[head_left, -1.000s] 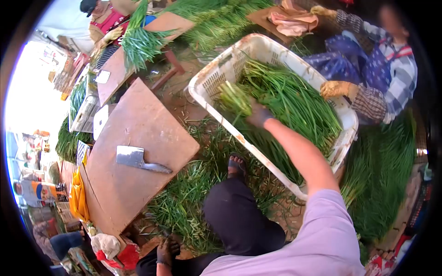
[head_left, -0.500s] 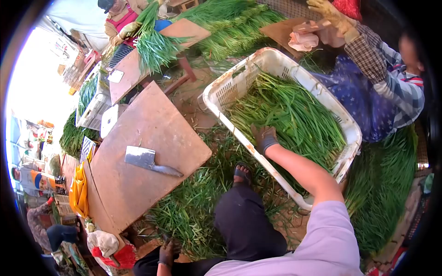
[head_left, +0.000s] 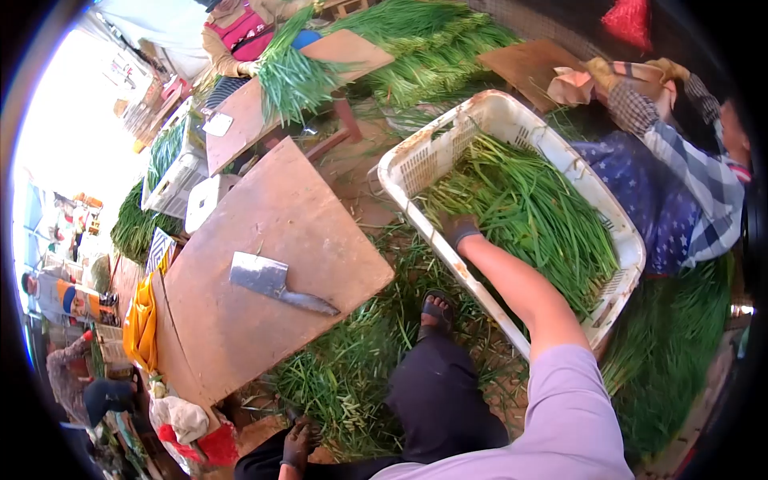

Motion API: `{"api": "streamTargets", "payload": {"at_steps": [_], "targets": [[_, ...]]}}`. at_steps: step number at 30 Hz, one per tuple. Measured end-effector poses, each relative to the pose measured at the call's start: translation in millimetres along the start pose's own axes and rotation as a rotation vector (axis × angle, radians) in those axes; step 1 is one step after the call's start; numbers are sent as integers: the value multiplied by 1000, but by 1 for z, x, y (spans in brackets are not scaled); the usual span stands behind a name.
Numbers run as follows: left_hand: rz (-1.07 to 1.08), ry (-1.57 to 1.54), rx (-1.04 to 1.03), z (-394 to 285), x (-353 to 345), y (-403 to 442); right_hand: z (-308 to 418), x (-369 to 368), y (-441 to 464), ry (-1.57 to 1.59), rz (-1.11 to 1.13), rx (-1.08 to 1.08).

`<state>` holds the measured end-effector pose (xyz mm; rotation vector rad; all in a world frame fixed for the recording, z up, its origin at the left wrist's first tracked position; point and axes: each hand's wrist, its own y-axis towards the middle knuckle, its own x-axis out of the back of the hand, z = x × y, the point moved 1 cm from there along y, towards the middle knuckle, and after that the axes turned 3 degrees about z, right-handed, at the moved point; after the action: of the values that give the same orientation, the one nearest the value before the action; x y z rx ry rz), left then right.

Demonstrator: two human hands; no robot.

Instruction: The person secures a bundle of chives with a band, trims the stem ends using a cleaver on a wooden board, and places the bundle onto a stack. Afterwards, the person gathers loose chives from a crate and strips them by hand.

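Whether the right hand (head_left: 459, 230) clasps any of the green stalks (head_left: 532, 220) cannot be told: its fingers, visible half a second ago, are now mostly hidden just inside the white crate (head_left: 500, 112), suggesting work within the pile. Glossy, loosely aligned, the stalks fill the crate's floor, paler ends near that hand.

Pale lilac short-sleeved shirt (head_left: 560, 428), dark trousers (head_left: 440, 400), dark sandal (head_left: 440, 314)

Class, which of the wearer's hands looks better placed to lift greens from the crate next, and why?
Probably the right hand: it reaches into the crate, at the greens. The left hand is outside it, down by the trousers.
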<state>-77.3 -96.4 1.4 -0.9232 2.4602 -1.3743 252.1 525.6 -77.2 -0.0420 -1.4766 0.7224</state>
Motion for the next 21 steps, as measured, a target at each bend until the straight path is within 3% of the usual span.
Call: {"api": "streamTargets", "payload": {"at_steps": [1, 3, 4, 5, 7, 8, 9, 12, 15, 21], "targets": [[-11, -11, 0, -2, -5, 0, 1, -14, 18, -55, -100, -28], [6, 114, 25, -3, -2, 1, -1, -34, 51, -19, 61, -65], [105, -195, 135, 34, 27, 31, 3, -34, 53, -30, 66, -72], [48, -46, -57, 27, 7, 12, 7, -32, 51, -42, 37, -58], [-15, 209, -88, -11, -22, -19, 4, -30, 57, -57, -27, -28], [-76, 529, -183, 23, 0, 11, 7, -23, 58, -60, -60, -14], [-36, 606, -134, -20, -23, -18, 6, -23, 66, -58, -83, 1], [-44, 636, -309, -28, -32, -21, -3, -24, 75, -22, -132, 37], [13, 649, -189, -40, -41, -22, -24, -16, 69, 66, -181, 59], [33, 582, -197, -29, -36, -28, -78, 11, 20, 441, -360, 195]]}}
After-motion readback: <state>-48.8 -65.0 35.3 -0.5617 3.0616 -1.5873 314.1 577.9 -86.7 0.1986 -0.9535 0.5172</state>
